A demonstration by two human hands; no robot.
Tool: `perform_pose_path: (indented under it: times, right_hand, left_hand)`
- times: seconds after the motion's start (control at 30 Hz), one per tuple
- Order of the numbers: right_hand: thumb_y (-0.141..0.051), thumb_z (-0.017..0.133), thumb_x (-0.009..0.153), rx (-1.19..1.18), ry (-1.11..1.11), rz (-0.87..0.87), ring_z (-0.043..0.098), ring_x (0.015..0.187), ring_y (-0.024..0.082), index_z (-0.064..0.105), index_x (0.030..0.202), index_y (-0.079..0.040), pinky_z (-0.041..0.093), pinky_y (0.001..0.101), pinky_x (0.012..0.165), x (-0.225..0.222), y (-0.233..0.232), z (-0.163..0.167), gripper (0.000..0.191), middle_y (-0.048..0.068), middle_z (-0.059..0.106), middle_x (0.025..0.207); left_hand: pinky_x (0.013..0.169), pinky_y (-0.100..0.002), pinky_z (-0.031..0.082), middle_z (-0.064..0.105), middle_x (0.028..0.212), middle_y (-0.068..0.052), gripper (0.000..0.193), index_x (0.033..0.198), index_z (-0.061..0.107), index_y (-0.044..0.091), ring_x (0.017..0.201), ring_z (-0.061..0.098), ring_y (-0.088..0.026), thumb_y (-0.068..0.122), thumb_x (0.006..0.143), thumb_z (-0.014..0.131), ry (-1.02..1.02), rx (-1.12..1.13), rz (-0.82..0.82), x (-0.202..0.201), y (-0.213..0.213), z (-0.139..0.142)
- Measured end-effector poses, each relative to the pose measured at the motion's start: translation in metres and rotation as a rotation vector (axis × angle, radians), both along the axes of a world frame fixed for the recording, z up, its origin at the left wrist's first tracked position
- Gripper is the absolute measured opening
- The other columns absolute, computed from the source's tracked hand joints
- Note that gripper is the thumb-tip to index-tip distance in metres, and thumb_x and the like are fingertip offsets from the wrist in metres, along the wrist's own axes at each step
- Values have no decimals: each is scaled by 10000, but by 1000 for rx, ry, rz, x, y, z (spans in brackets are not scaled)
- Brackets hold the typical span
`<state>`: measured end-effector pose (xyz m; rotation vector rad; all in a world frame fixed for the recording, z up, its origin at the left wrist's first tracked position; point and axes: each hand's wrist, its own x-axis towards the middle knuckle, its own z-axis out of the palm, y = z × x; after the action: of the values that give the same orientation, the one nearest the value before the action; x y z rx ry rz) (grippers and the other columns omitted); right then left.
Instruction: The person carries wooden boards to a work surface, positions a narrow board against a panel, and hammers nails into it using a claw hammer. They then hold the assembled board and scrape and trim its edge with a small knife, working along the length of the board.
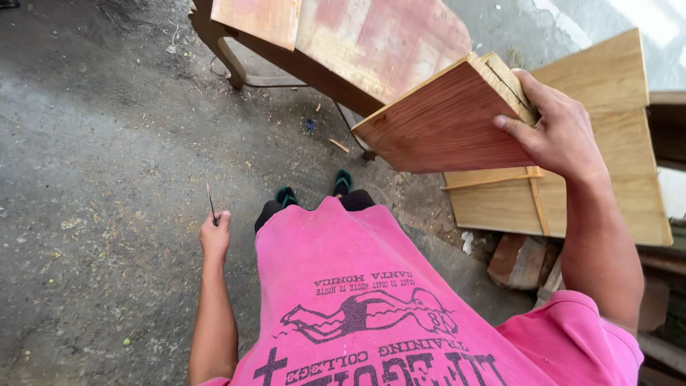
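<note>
My right hand point(561, 132) is raised at the right and grips the end of a reddish-brown wooden board point(446, 121), which tilts up off the ground. My left hand point(216, 232) hangs low at my side, pinching a thin dark stick-like thing point(211, 201), perhaps a pencil, that points upward. I stand in a pink shirt, and my feet in green sandals point(314, 189) show below on the gritty ground.
A pale wooden panel with thin battens point(607, 150) lies at the right, resting over bricks point(518, 261). A wooden bench carrying worn pinkish boards point(371, 43) stands ahead. Sawdust and chips litter the dark concrete floor point(100, 179).
</note>
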<state>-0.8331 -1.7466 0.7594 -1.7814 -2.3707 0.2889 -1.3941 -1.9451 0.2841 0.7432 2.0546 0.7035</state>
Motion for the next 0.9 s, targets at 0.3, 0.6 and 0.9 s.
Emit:
perform_pose_path:
  times: [0.3,0.6,0.9]
  right_hand:
    - [-344,795,923,-269,203,-89,610,877,244,592,1564,-138,501,395,819,63,189,-58,703,181,731,1161]
    - [-320,710,976,-510,409,-113,660,1050,195,641,1441,-140,513,375,924,136,381,-220,503,119,731,1206]
    - [-223,818,950,-129,528,-62,640,1159,246,701,1350,-65,505,372,992,160,399,-327,445,152,685,1313]
  left_hand:
    - [571,-354,386,588,778,-17,335,1059,707,8,657,502,-156,335,988,693,-161,-57,235,39,50,13]
    - [624,-315,404,586,798,2,370,1051,707,-30,726,470,-108,339,1030,688,99,-7,237,70,63,76]
    - [615,-257,383,576,807,20,362,1108,728,4,709,472,-82,353,1021,690,62,-44,181,89,94,94]
